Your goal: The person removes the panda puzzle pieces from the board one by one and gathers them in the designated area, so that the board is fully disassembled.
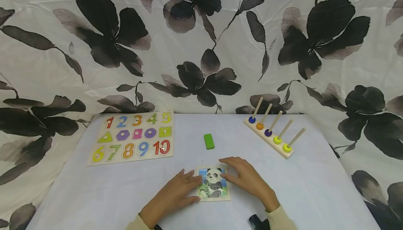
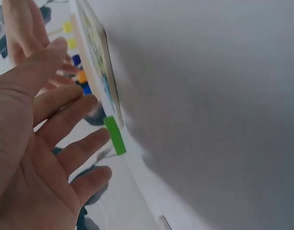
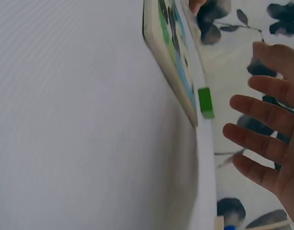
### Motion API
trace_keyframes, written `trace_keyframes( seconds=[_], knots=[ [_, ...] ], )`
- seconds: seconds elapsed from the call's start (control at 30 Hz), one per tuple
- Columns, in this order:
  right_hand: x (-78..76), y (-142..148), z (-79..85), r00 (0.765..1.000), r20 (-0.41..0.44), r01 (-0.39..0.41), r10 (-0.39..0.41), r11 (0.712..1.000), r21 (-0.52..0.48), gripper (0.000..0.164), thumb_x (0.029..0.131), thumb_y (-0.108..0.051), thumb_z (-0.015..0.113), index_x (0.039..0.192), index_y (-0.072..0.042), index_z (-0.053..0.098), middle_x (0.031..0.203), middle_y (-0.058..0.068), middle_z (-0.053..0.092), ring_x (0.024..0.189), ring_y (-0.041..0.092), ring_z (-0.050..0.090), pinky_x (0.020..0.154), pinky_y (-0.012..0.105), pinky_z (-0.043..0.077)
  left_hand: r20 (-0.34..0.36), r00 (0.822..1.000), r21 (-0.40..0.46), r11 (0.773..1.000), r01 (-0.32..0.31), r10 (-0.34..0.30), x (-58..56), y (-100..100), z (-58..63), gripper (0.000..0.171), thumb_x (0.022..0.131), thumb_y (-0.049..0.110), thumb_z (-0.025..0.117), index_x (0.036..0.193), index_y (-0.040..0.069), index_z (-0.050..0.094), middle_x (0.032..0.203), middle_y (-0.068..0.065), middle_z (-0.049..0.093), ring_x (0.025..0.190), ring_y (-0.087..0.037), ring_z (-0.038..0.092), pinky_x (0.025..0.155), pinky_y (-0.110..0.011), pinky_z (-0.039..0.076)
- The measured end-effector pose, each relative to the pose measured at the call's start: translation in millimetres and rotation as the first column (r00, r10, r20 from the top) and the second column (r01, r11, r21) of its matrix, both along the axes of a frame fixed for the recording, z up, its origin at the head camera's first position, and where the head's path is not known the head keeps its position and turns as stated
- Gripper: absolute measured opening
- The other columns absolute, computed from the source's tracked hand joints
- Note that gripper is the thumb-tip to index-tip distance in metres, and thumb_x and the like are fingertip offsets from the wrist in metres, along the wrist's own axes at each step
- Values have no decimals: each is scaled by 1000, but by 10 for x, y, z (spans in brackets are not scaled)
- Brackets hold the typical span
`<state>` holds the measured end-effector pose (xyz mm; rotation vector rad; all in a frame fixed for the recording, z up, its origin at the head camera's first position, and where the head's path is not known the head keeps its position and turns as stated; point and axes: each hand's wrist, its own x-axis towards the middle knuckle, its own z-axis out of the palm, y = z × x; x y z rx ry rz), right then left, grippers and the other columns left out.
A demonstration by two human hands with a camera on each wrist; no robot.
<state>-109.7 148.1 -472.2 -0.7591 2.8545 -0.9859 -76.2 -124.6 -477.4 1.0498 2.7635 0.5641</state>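
Note:
A square panda picture puzzle [image 1: 214, 184] with a light wooden frame lies flat on the white table, between the two hands. My left hand [image 1: 178, 192] is at its left side, fingers loosely stretched and the fingertips at or over the frame's edge; whether they touch it I cannot tell. Over the upper right corner hovers my right hand [image 1: 247, 178], thumb and fingers spread apart with nothing between them. In the left wrist view the left hand [image 2: 22, 158] shows its palm and relaxed fingers, holding nothing. The right wrist view likewise shows the right hand [image 3: 288, 158] without any object.
Behind the puzzle lies a green block [image 1: 209, 141]. A number and shape board [image 1: 132, 157] occupies the back left of the white table [image 1: 104, 195]. At the back right stands a wooden peg rack [image 1: 271, 139] with coloured rings. A floral cloth [image 1: 201, 41] hangs behind.

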Motion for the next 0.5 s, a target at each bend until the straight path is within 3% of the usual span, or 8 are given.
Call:
trace_keyframes(
  seconds=[0.17,0.37,0.5],
  knots=[
    [-115,-194,-39,996,30,-79,80,996,-28,34,89,-30,69,119,-16,67,117,-5,65,110,13,57,95,39,48,-17,998,20,998,63,-62,29,50,-34,51,84,30,72,130,12,61,132,0,60,127,-33,50,103,-48,41],
    [-217,-381,-120,986,47,-157,160,986,-63,28,89,-22,69,116,-13,69,115,-5,67,104,11,57,91,35,49,11,998,2,998,58,-58,48,75,-43,50,86,28,71,132,15,60,135,4,57,130,-33,47,99,-44,46],
    [-246,-466,-176,980,62,-190,191,982,-14,26,90,-23,67,114,-13,70,115,-6,66,102,9,54,88,31,48,-14,997,-4,998,70,-70,49,83,-39,48,86,25,71,132,16,60,133,3,59,128,-33,49,98,-43,47]
  ],
)
